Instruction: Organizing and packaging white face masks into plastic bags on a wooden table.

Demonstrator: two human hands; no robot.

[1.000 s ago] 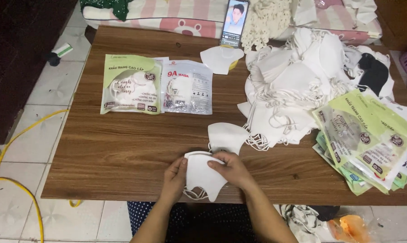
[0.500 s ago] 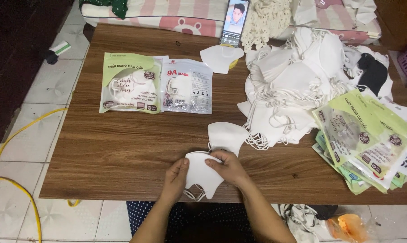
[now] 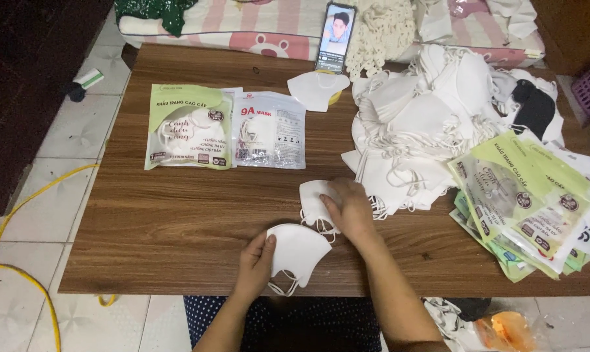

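My left hand (image 3: 254, 259) pinches the left edge of a folded white face mask (image 3: 299, 251) lying at the near edge of the wooden table (image 3: 177, 215); its ear loops dangle over the edge. My right hand (image 3: 347, 208) rests palm down on a second white mask (image 3: 314, 199) just beyond the first, fingers spread across it. Right of that hand rises a big heap of loose white masks (image 3: 425, 124).
A green mask packet (image 3: 189, 127) and a clear mask packet (image 3: 269, 130) lie side by side at the left. A stack of green packets (image 3: 529, 202) sits at the right edge. A phone (image 3: 335, 38) leans at the far edge, with one mask (image 3: 317, 90) before it.
My right hand has let go of the near mask and moved up and right onto the second mask. My left hand still holds the near mask.
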